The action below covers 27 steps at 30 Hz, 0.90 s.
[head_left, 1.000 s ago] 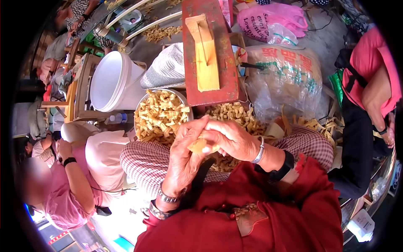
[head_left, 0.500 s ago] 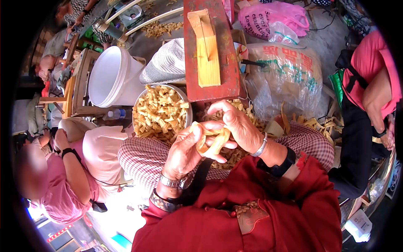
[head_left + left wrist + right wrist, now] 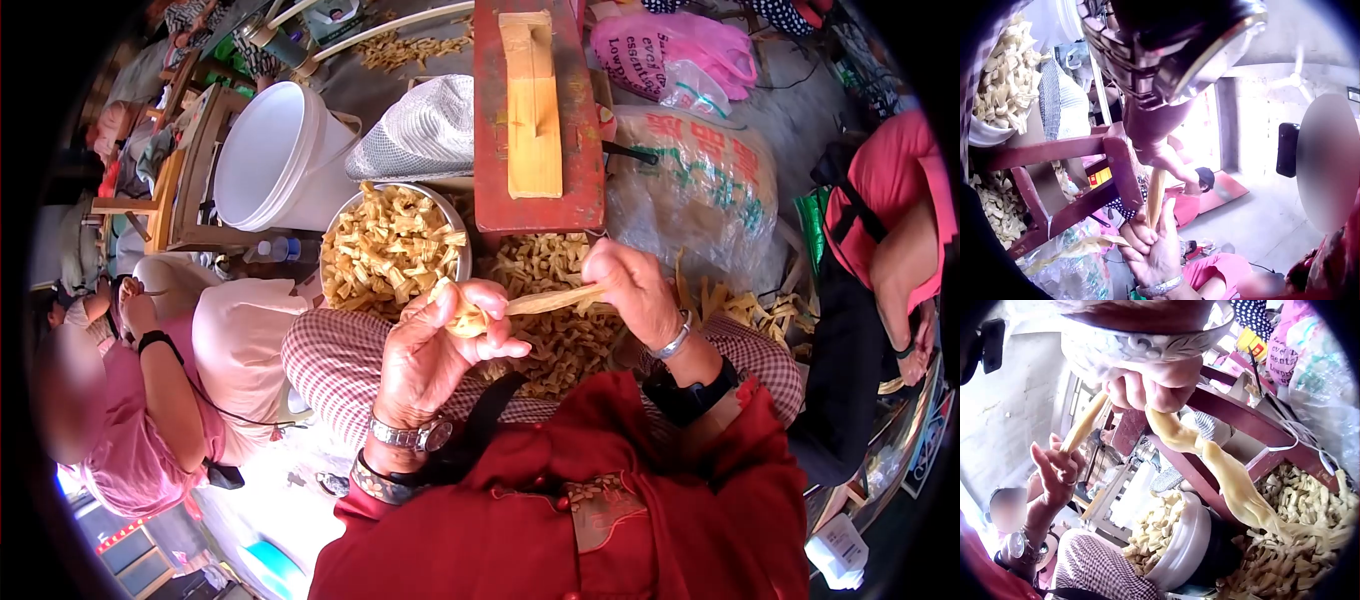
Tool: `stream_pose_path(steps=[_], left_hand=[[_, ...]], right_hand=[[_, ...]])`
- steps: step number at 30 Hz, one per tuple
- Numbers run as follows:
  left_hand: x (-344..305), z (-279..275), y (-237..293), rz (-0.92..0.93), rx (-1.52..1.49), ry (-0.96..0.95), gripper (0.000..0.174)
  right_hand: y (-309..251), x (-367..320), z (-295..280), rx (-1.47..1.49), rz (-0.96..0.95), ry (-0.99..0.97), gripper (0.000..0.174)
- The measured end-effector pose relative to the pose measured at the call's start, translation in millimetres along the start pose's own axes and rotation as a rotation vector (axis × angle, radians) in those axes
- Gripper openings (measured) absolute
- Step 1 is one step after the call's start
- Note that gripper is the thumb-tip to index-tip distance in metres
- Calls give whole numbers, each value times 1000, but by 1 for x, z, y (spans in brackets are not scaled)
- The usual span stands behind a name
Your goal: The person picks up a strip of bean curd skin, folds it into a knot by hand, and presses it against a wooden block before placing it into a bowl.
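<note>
A pale yellow strip (image 3: 555,299) is stretched between the two hands above the lap. At its left end the left hand (image 3: 435,350) pinches a looped part of it between thumb and fingers, with other fingers extended. The right hand (image 3: 635,295) has its fingers curled round the other end. In the right wrist view a long tail of the strip (image 3: 1229,481) hangs from the right fist (image 3: 1154,387) down over a heap of folded pieces (image 3: 1291,550). The left wrist view shows the taut strip (image 3: 1155,200) running to the right hand (image 3: 1157,250).
A white tub of folded pieces (image 3: 395,250) stands ahead of the left knee. A red bench (image 3: 490,200) with a wooden tool (image 3: 535,120) is beyond the hands. Near it are a white bucket (image 3: 265,155), a mesh bag (image 3: 420,130) and a plastic sack (image 3: 690,180). People sit at both sides.
The hands were together around the folded strip; the right hand has moved away to the right, drawing a length straight. The view has shifted, so the bench appears farther right.
</note>
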<state>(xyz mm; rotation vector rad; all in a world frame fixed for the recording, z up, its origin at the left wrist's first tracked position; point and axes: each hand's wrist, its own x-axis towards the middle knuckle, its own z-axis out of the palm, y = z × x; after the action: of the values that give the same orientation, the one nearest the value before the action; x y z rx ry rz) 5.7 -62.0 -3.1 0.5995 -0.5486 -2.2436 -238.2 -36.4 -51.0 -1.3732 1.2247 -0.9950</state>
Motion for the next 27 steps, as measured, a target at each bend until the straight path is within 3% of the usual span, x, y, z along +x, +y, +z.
stream_pose_path(steps=[1, 4, 6, 8, 11, 14, 17, 21, 24, 27], left_hand=[[0, -3, 1, 15, 30, 14, 42], [1, -1, 1, 39, 145, 88, 43], [3, 3, -2, 6, 230, 92, 43], [4, 6, -7, 22, 190, 101, 43], [5, -1, -7, 105, 73, 94, 41], [2, -3, -1, 150, 22, 125, 42], [6, 12, 4, 100, 206, 240, 48], [3, 10, -1, 48, 488, 202, 53], [3, 10, 5, -70, 497, 283, 31], [5, 15, 5, -46, 522, 352, 23]], right_hand=[[-2, 3, 1, -71, -21, -58, 37], [-18, 3, 12, 105, 282, -366, 39], [-21, 5, 22, 172, 218, -456, 43], [-34, 6, 24, 192, 353, -485, 37], [-22, 7, 20, -11, -113, -456, 34], [-23, 3, 15, 5, -44, -446, 36], [-24, 1, 17, 39, -62, -362, 33], [-24, 2, 20, -8, -111, -294, 29], [-22, 4, 18, -138, -111, -348, 26], [-34, 3, 19, -29, 166, -431, 25]])
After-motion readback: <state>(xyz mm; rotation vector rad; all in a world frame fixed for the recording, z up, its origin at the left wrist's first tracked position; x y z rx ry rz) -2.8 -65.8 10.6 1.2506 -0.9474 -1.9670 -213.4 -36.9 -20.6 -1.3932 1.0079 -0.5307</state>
